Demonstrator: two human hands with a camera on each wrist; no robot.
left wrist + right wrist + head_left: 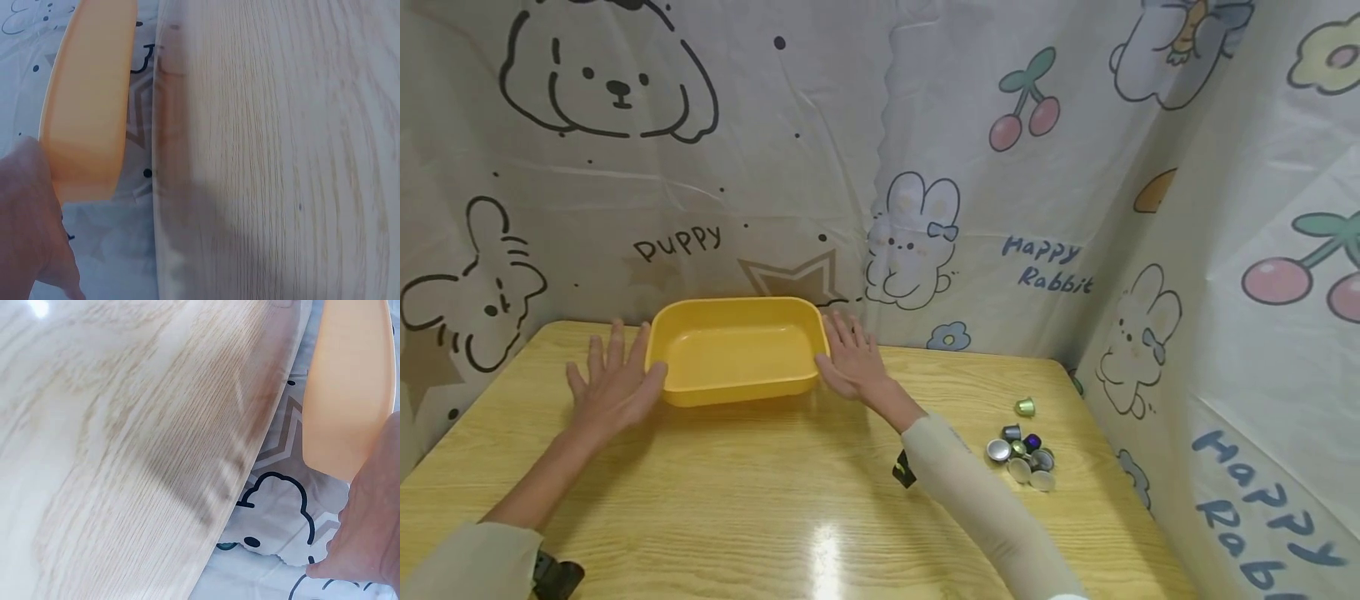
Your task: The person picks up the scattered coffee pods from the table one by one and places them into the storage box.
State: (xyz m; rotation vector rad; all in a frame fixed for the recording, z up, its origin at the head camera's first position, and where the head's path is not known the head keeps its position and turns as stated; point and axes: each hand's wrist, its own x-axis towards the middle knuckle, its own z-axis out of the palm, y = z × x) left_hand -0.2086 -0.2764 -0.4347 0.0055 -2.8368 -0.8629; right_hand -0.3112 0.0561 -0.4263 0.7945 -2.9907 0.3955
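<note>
A yellow plastic tray (737,354) with rounded corners is held up over the back of the table, nothing inside it. The left hand (612,383) presses on its left end, fingers straight and spread, thumb at the near corner. Against the opposite end lies the right hand (852,358), also with extended fingers. In the left wrist view the tray's side wall (90,106) stands apart from the tabletop, with the backdrop showing between. The right wrist view has the same wall (350,381) beside the right hand (372,531).
Several small coffee capsules (1011,433) lie grouped on the right of the wooden table (737,500), and a green capsule (1025,407) sits a little behind them. A printed cloth (820,167) hangs along the table's back and right edges.
</note>
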